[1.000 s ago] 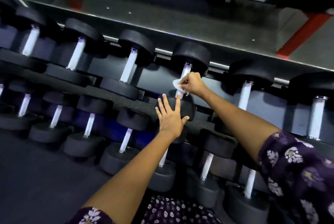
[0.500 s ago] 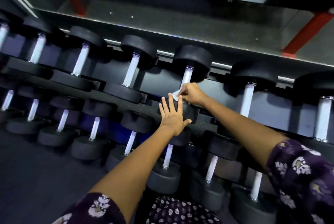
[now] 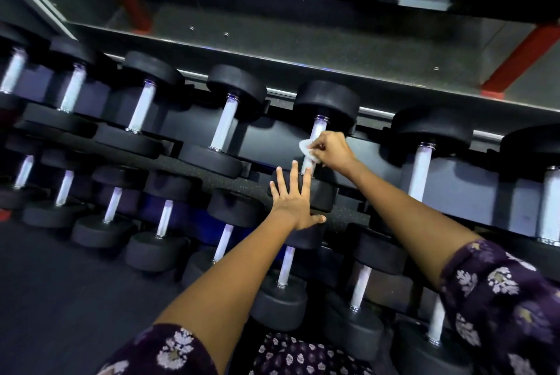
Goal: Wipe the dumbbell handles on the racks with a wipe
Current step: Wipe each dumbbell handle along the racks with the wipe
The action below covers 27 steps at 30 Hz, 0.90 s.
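Black dumbbells with pale shiny handles lie in two rows on a dark rack [image 3: 212,168]. My right hand [image 3: 333,152] grips a crumpled white wipe [image 3: 306,147] and wraps it round the middle of one upper-row dumbbell handle [image 3: 318,129]. My left hand [image 3: 292,199] lies flat with fingers spread on that same dumbbell's near black head [image 3: 324,196]. The lower part of the handle is hidden behind my fingers and the wipe.
More upper-row dumbbells sit to the left [image 3: 224,123] and right [image 3: 421,168]. A lower row [image 3: 285,265] runs beneath my arms. A mirror wall with red posts [image 3: 521,53] rises behind the rack. Dark floor [image 3: 60,299] lies at lower left.
My right hand has slid the wipe back up the handle from its lower end to the middle. My left hand has stayed pressed on the dumbbell head.
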Motion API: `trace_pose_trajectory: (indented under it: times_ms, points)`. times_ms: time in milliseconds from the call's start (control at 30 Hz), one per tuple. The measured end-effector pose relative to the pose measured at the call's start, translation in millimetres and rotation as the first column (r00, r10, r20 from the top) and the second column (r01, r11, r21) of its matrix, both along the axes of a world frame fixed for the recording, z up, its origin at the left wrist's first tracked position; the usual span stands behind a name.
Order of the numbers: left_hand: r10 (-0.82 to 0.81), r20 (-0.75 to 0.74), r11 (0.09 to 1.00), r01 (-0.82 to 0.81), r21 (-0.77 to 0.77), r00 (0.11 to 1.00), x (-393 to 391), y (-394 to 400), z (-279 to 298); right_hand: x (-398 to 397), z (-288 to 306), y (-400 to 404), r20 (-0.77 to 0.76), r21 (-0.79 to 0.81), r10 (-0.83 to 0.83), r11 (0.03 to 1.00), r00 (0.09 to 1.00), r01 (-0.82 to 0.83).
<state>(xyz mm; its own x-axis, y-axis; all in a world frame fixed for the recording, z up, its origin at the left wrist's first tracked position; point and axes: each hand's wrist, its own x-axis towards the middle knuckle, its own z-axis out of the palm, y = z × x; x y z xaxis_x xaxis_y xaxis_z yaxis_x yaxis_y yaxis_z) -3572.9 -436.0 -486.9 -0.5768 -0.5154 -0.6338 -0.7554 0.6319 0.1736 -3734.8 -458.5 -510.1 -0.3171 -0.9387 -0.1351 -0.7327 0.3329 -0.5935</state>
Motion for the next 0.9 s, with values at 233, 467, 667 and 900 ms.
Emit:
trace_pose_trajectory:
  times_ms: [233, 467, 667, 900]
  points:
    - [0.078, -0.202, 0.997, -0.082, -0.011, 0.976, 7, 5, -12, 8, -4, 14, 0.037, 0.054, 0.151, 0.987, 0.988, -0.153]
    - [0.049, -0.377, 0.994, -0.081, -0.069, 0.925, 24, 3, -26, 21, -11, 15, -0.018, 0.003, 0.086, 0.996, 0.996, -0.086]
    - [0.012, -0.457, 0.979, -0.102, -0.174, 0.889, 32, 6, -26, -8, -12, -2, 0.025, -0.063, -0.102, 0.993, 0.994, 0.104]
    - [-0.005, -0.598, 0.918, -0.233, -0.320, 0.801, 24, 12, -31, -2, -9, 1, -0.097, 0.031, 0.235, 0.972, 0.967, -0.233]
